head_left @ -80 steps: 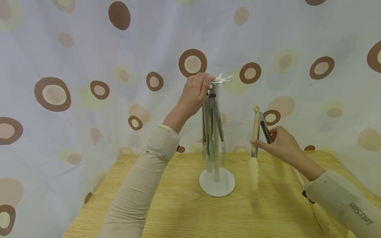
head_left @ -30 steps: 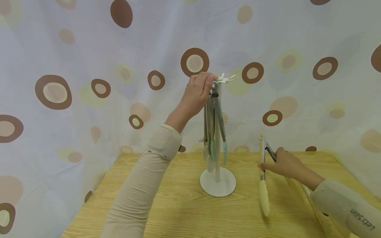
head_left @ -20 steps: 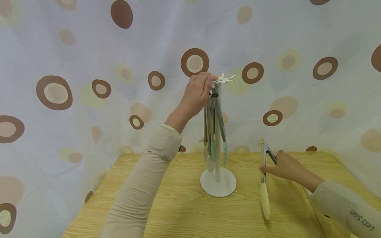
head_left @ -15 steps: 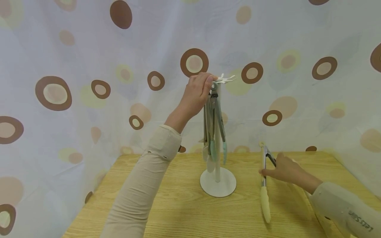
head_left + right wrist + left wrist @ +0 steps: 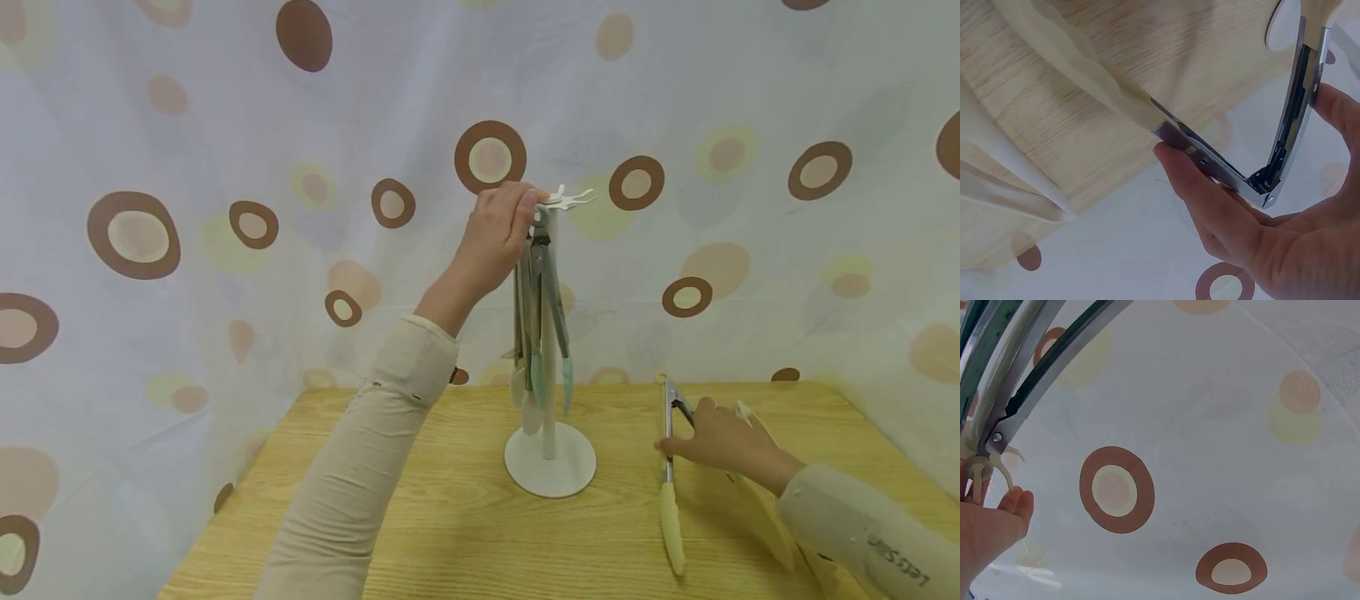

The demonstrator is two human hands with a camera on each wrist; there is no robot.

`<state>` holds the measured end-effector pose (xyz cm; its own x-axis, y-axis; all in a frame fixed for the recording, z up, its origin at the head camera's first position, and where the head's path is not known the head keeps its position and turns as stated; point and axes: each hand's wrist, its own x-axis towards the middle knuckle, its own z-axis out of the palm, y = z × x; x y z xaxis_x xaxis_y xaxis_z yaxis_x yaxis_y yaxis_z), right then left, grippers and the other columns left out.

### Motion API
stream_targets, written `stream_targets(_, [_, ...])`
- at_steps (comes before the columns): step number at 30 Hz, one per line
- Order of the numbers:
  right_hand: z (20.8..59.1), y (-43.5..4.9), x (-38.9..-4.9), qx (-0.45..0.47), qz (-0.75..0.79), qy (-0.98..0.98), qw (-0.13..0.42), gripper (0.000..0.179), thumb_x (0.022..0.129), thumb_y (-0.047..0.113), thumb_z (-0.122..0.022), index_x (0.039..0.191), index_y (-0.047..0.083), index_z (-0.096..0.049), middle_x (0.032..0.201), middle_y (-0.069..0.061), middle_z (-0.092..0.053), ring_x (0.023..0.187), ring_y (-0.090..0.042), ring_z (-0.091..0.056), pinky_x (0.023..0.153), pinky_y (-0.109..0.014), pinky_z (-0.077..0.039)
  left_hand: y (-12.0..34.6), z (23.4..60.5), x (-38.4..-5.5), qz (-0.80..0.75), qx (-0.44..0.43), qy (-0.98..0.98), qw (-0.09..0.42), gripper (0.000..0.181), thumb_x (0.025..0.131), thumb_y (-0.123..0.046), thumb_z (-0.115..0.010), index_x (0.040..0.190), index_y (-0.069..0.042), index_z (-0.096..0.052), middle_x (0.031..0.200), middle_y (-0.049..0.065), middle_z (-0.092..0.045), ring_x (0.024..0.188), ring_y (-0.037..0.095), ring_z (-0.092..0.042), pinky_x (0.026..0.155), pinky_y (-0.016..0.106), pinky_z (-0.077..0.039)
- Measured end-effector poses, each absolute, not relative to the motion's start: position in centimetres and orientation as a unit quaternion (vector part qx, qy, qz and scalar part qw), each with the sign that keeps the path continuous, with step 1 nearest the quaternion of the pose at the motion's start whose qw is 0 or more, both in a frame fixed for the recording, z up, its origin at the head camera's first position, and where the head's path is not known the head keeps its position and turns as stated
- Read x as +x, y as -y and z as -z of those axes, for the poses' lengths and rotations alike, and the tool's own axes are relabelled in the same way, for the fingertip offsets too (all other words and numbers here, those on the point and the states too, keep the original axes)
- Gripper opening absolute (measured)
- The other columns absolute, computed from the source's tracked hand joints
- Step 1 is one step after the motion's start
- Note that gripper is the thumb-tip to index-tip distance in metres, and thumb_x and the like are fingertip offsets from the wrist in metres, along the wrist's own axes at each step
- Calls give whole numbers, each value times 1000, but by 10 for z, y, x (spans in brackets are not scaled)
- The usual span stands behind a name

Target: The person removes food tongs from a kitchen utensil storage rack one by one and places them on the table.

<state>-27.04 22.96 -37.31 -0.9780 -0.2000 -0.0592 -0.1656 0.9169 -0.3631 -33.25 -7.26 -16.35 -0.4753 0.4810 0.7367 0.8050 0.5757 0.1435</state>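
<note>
My left hand grips the hooked top of a white utensil stand, its fingers among the hooks. From that stand hang several metal-handled utensils, among them tongs with pale green tips. At the right, low over the table, my right hand holds a pair of steel tongs with cream tips. Their arms are spread wide. In the right wrist view the thumb and fingers of the right hand press on the outer sides of the tongs, near the hinge.
A pale, long folded object lies on the wooden table beyond the right hand, partly covered by the sleeve in the head view. A patterned curtain hangs behind the table.
My right hand has brought the tongs down and slightly right toward the table, and their arms have spread wider. The left hand stays on the top of the stand.
</note>
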Motion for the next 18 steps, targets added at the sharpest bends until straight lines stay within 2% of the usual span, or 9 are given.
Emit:
stream_targets(1, [374,-229,-270,-93,190,-976,52,108,85,57,-64,123,-34,-23,57,-7,-50,43,-15,-42,48,-33,-39,73,164,-332,246,-391,822,332,34,105,-12,-33,121,0,-60,118,11,-61,115,22,-51,106,27,-25])
stream_targets(2, [375,-229,-271,-92,202,-973,57,109,85,55,-64,124,-35,-18,56,-7,-49,42,-14,-41,44,-29,-33,73,164,-332,247,-392,822,333,34,105,-12,-33,121,0,-60,118,11,-61,115,22,-51,106,27,-25])
stream_targets(6, [378,-229,-272,-96,211,-971,54,104,86,48,-66,122,-37,-18,55,-7,-47,41,-12,-37,43,-26,-30,73,164,-332,251,-389,820,336,34,105,-12,-33,122,0,-60,118,11,-61,115,22,-50,106,27,-26])
stream_targets(14, [381,-227,-274,-92,204,-973,63,104,87,47,-66,122,-37,-16,60,-10,-48,45,-14,-41,44,-28,-33,73,163,-332,255,-390,822,329,34,106,-13,-32,123,0,-60,118,10,-60,115,22,-50,107,26,-25])
stream_targets(18, [381,-226,-276,-89,187,-977,61,106,86,49,-66,122,-37,-17,71,-19,-50,51,-20,-49,47,-31,-39,73,163,-331,256,-388,823,326,34,106,-13,-32,123,0,-59,119,10,-60,115,22,-50,107,26,-25])
